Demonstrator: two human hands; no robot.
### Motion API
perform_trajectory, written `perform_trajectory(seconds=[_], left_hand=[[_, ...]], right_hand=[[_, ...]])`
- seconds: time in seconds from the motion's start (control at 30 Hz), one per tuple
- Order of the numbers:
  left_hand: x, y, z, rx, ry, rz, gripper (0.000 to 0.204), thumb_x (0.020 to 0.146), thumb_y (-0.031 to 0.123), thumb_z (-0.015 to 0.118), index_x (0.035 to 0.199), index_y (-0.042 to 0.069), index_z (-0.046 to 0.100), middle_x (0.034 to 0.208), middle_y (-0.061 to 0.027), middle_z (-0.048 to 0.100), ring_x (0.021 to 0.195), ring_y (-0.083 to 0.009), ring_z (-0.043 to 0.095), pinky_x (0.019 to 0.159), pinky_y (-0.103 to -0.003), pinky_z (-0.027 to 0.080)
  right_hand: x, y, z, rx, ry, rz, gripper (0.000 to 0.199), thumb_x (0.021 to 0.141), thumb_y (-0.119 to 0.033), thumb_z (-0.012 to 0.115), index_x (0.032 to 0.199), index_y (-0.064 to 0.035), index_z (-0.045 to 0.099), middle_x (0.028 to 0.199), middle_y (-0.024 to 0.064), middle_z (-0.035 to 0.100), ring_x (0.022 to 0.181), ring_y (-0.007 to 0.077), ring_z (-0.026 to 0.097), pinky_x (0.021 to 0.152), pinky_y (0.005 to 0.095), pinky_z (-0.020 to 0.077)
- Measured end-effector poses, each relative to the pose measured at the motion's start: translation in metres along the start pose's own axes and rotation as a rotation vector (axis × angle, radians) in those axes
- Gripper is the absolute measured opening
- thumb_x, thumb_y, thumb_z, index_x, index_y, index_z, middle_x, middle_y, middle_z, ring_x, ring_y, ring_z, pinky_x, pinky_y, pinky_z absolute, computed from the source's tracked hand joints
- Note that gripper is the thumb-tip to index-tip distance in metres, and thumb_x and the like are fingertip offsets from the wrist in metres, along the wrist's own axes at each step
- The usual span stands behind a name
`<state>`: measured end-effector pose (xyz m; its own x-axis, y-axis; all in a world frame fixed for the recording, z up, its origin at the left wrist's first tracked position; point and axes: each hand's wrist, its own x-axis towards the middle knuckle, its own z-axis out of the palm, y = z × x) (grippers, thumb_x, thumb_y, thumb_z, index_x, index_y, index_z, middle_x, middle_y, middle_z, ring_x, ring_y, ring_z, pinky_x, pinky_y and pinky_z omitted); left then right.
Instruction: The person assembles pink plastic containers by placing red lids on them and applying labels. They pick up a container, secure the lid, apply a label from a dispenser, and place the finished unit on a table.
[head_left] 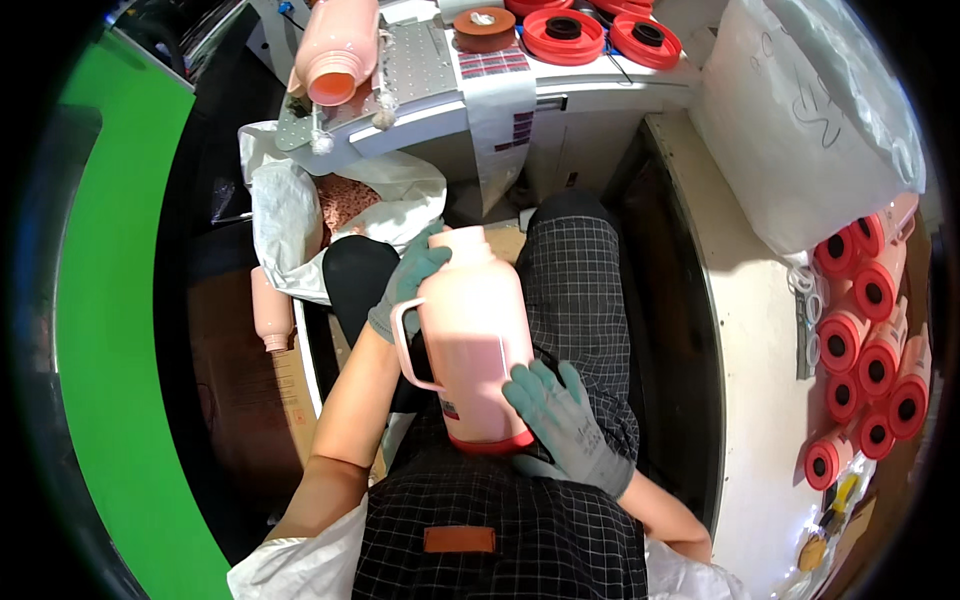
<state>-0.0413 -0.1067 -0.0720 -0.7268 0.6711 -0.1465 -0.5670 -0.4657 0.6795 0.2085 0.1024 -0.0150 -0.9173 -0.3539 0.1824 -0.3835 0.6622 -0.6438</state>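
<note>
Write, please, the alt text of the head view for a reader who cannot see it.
A pink jug is held over a person's checked clothing, the gloved left hand at its neck and the gloved right hand open against its lower side. More pink jugs with red ends lie piled at the right; ahead are red discs with black centres.

One head-worn fisheye view, facing down, close above lap

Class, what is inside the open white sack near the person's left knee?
Reddish-brown speckled material shows in the white sack; whatever lies deeper is covered by it.
</note>
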Motion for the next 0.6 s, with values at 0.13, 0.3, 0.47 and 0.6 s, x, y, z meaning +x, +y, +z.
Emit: perform_trajectory(seconds=[0.13, 0.3, 0.47, 0.6], left_hand=[[-0.006, 0.006, 0.022, 0.016, 0.056, 0.031, 0.043, 0.097, 0.017, 0.071, 0.135, 0.006, 0.056, 0.119, -0.0112, 0.068, 0.109, -0.0219, 0.070, 0.095, -0.037, 0.060], [-0.020, 0.009, 0.010, 0.089, 0.057, 0.100, 0.042, 0.100, 0.018, 0.066, 0.137, 0.003, 0.054, 0.126, -0.0123, 0.067, 0.112, -0.0230, 0.070, 0.099, -0.038, 0.059], [-0.006, 0.015, 0.005, -0.067, 0.039, -0.111, 0.044, 0.104, 0.020, 0.061, 0.145, 0.006, 0.054, 0.132, -0.0158, 0.067, 0.121, -0.0307, 0.067, 0.109, -0.045, 0.053], [0.009, 0.025, 0.014, 0.141, 0.068, -0.032, 0.048, 0.104, 0.021, 0.060, 0.149, 0.006, 0.049, 0.138, -0.0148, 0.062, 0.125, -0.0300, 0.063, 0.112, -0.044, 0.050]], right_hand=[[0.032, -0.002, -0.004, 0.038, 0.133, 0.039, 0.098, 0.075, -0.048, 0.086, 0.152, -0.0025, 0.044, 0.158, 0.0260, 0.042, 0.146, 0.0454, 0.043, 0.121, 0.0649, 0.0245], [0.018, -0.003, 0.005, 0.083, 0.053, 0.019, 0.096, 0.079, -0.047, 0.083, 0.152, 0.0002, 0.042, 0.155, 0.0269, 0.043, 0.147, 0.0444, 0.040, 0.119, 0.0654, 0.0252], [0.048, 0.006, 0.002, 0.040, 0.240, 0.011, 0.087, 0.082, -0.043, 0.083, 0.150, -0.0009, 0.047, 0.156, 0.0258, 0.042, 0.146, 0.0461, 0.040, 0.117, 0.0661, 0.0287], [0.067, 0.030, 0.015, 0.241, 0.655, -0.039, 0.081, 0.094, -0.039, 0.075, 0.157, 0.0001, 0.042, 0.158, 0.0261, 0.044, 0.151, 0.0430, 0.038, 0.125, 0.0488, 0.0299]])
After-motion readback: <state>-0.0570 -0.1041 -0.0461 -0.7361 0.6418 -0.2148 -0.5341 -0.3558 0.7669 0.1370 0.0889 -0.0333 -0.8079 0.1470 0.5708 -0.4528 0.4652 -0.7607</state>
